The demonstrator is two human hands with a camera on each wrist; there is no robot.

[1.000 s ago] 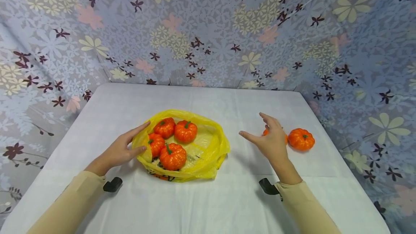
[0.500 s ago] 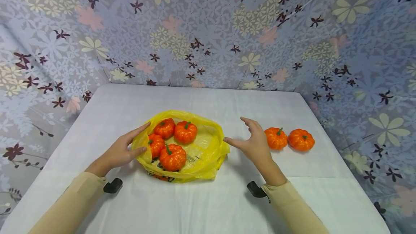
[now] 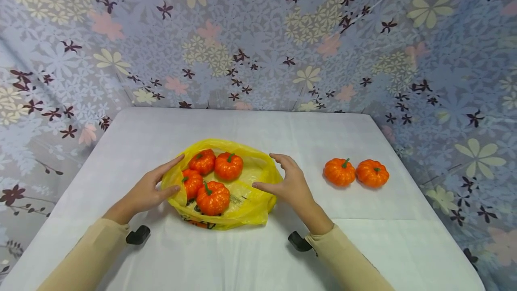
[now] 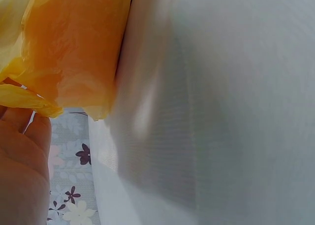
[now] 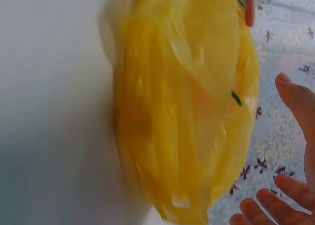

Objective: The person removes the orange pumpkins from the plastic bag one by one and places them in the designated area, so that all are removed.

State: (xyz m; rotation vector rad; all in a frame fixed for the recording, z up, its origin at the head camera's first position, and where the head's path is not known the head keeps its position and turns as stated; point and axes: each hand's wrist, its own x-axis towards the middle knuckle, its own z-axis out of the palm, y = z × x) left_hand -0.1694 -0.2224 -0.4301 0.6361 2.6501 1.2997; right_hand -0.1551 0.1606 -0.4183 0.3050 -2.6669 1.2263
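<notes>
A yellow plastic bag (image 3: 252, 213) lies mouth-up on the white table, with several small orange pumpkins (image 3: 228, 166) with green stems inside. My left hand (image 3: 146, 191) is at the bag's left rim, thumb and index finger spread apart and fairly straight against the plastic. In the left wrist view, its fingers are partly hidden behind the yellow film (image 4: 29, 98). My right hand (image 3: 294, 184) is at the bag's right rim, holding nothing, fingers spread and thumb pointing over the opening. The right wrist view shows the bag's side (image 5: 167, 116) to the left of that hand.
Two more orange pumpkins, one nearer (image 3: 339, 172) and one farther right (image 3: 372, 174), sit side by side on the table's right part. Flower-patterned fabric (image 3: 258, 35) hangs behind and beside the table (image 3: 242, 122).
My right hand has moved left from in front of the two loose pumpkins to the bag's right rim. My left hand has stayed at the left rim.
</notes>
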